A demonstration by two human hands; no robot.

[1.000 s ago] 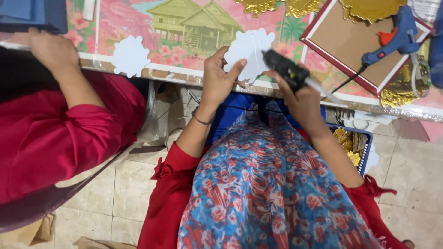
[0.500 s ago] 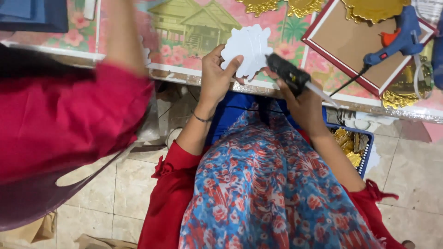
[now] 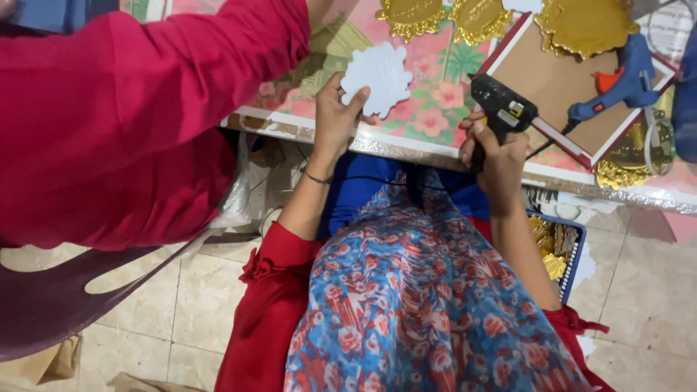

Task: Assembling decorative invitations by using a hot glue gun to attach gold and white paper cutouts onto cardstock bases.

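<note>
Over the near edge of the surface: both hands work above a floral-patterned surface (image 3: 435, 109) covered in pink and green print.
Left hand (image 3: 334, 116): grip clamped on a white scalloped foam cut-out (image 3: 377, 78), thumb and fingers pinching its near left edge, cut-out lifted above the surface.
Right hand (image 3: 501, 156): grip clamped around the handle of a black hot glue gun (image 3: 501, 109), just right of the cut-out, not touching it.
Far right: blue glue gun (image 3: 624, 80) lying on a brown board with red-white border (image 3: 552, 87); gold scalloped doilies (image 3: 581, 25) nearby.
Left: another person's red sleeve (image 3: 145, 109) reaching across.
</note>
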